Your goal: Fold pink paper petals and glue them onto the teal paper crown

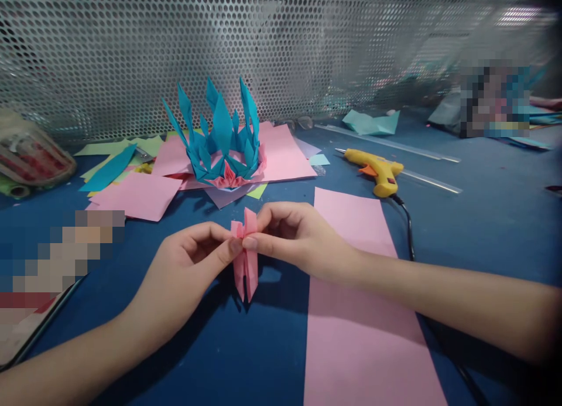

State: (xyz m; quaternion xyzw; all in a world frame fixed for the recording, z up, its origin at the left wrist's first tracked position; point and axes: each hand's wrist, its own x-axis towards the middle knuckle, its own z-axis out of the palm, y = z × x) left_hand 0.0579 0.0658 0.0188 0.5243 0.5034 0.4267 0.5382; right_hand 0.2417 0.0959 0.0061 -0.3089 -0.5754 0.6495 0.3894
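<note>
Between my two hands is a pink folded paper piece (246, 271), held upright above the blue table, its two pointed ends hanging down. My left hand (184, 271) pinches its left side between thumb and forefinger. From the other side, my right hand (307, 239) grips it the same way, the thumbs almost meeting at the middle. Behind it stands a blue folded paper crown (223, 142) with tall spikes and a pink folded part at its front. Under my right forearm lies a long pink paper sheet (346, 335).
A yellow glue gun (377, 169) lies at the right, its black cord (410, 230) running toward me. Clear glue sticks (395, 145) are behind it. Pink paper (285, 154) lies under the crown. A jar (33, 154) stands far left; a perforated metal panel (307, 48) closes off the back.
</note>
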